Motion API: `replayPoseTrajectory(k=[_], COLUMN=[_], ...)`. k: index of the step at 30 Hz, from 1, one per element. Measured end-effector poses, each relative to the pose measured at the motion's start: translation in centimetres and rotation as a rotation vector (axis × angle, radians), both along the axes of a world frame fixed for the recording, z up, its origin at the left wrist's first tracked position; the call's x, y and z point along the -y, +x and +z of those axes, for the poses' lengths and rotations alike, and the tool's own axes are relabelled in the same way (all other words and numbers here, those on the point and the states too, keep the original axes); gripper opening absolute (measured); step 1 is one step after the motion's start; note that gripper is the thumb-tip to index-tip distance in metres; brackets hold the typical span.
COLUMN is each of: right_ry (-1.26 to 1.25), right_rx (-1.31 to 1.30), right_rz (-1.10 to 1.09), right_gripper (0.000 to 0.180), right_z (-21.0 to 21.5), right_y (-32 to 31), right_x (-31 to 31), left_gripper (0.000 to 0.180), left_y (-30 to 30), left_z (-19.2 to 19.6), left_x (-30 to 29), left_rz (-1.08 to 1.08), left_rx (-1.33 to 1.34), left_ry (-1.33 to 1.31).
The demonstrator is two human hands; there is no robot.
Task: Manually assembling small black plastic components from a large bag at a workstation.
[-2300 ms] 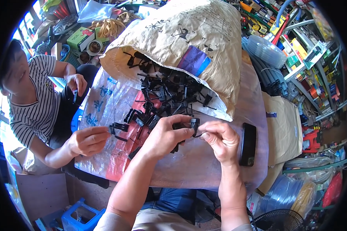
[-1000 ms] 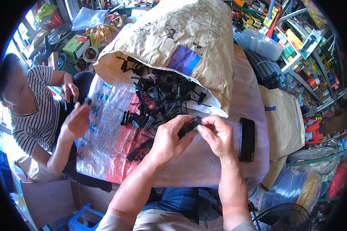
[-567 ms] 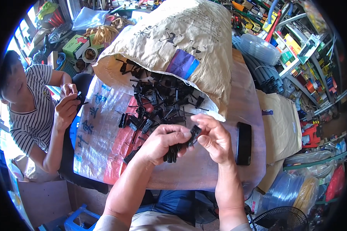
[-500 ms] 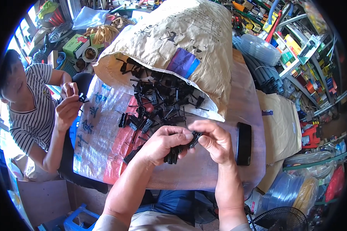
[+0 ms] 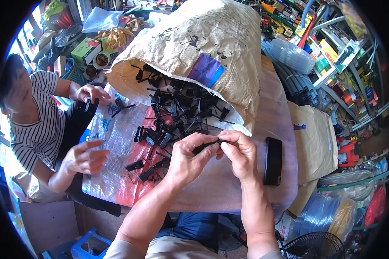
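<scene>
Over the near side of the sheet-covered table, my left hand (image 5: 189,156) is closed round a small black plastic part (image 5: 200,148). The fingertips of my right hand (image 5: 240,154) pinch the same part at its right end, thumbs close together. Most of that part is hidden by my fingers. Beyond my hands, a heap of black plastic parts with thin stems (image 5: 177,105) spills from the mouth of a large tan woven sack (image 5: 220,39). A few loose black parts (image 5: 148,173) lie left of my left wrist, on the sheet's red stripe (image 5: 132,190).
On the left, a person in a striped shirt (image 5: 39,116) holds a black part in one hand (image 5: 90,93); their other hand (image 5: 86,158) is spread above the sheet. A black phone (image 5: 272,162) lies right of my right hand. Crowded shelves (image 5: 341,73) line the right side.
My hands have drawn together, and the cluster of black parts beneath them no longer shows. The other person's hands have parted; a black part now lies on the sheet near them.
</scene>
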State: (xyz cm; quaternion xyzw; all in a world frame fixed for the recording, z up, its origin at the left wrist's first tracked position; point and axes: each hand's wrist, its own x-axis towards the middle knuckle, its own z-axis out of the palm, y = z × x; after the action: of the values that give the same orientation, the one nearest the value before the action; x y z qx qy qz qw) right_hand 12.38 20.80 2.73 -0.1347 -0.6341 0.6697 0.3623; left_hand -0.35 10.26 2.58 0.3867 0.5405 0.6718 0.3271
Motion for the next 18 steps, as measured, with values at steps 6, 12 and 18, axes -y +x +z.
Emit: replayPoseTrajectory(k=[6,12,18], right_ry=[0.059,-0.073,0.577], right_rx=[-0.033,-0.023,0.375], right_rz=[-0.003,0.120,-0.199], right_gripper=[0.014,0.021,0.027], right_z=[-0.3,0.4,-1.0], right_y=[-0.3,-0.5,-1.2], right_x=[0.2,0.9,0.2], left_gripper=[0.015,0.017,0.020], left_y=[0.0,-1.9,-4.8], left_z=[0.5,1.7,1.1], left_x=[0.1,0.6,0.9], left_rz=[0.096,0.054,-0.085], left_rx=[-0.282,0.481,1.040], left_ry=[0.088,0.059,0.390])
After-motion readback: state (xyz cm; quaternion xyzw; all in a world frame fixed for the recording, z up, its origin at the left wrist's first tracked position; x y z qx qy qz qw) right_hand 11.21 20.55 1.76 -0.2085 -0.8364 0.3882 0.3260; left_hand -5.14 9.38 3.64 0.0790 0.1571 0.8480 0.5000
